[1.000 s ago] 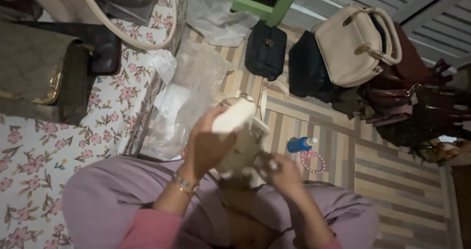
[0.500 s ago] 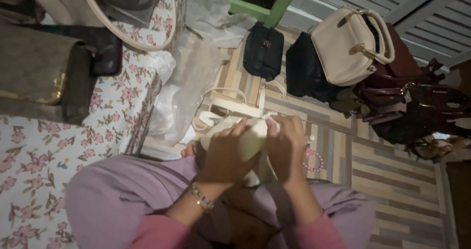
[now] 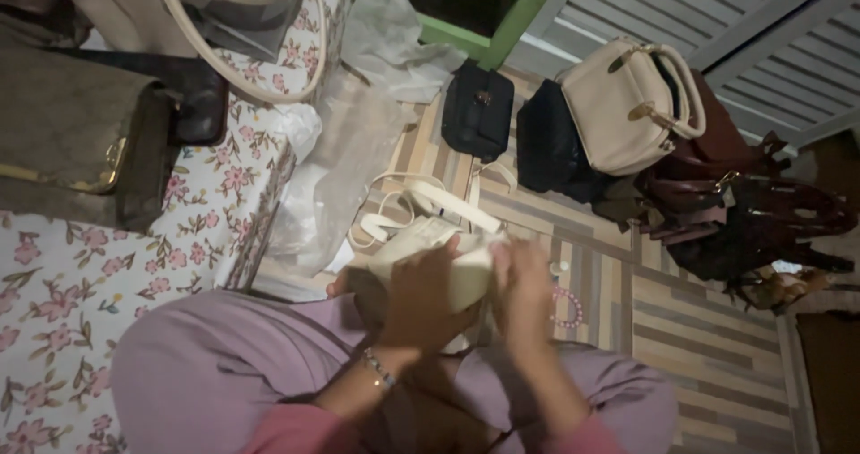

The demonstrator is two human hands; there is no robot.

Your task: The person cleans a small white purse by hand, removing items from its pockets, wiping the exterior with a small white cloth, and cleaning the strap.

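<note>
I sit cross-legged in lilac trousers on a striped floor. My left hand [image 3: 428, 297] and my right hand [image 3: 526, 291] both clasp a small cream handbag [image 3: 470, 273] held over my lap. Its long cream strap [image 3: 421, 199] loops out onto the floor ahead of it. A beaded bracelet circles my left wrist. A pink bead bracelet [image 3: 568, 306] lies on the floor just right of my right hand.
A floral mattress [image 3: 72, 284] on the left carries a brown bag [image 3: 76, 141] and a cream tote. Clear plastic wrapping [image 3: 345, 163] lies beside it. Ahead stand two black bags [image 3: 479, 109], a cream handbag [image 3: 627, 105] and dark maroon bags [image 3: 752, 212].
The cream bag was first upright with my right hand beneath it; both hands have since come together on its top and lowered it. The strap has spread out, and a blue object is now hidden.
</note>
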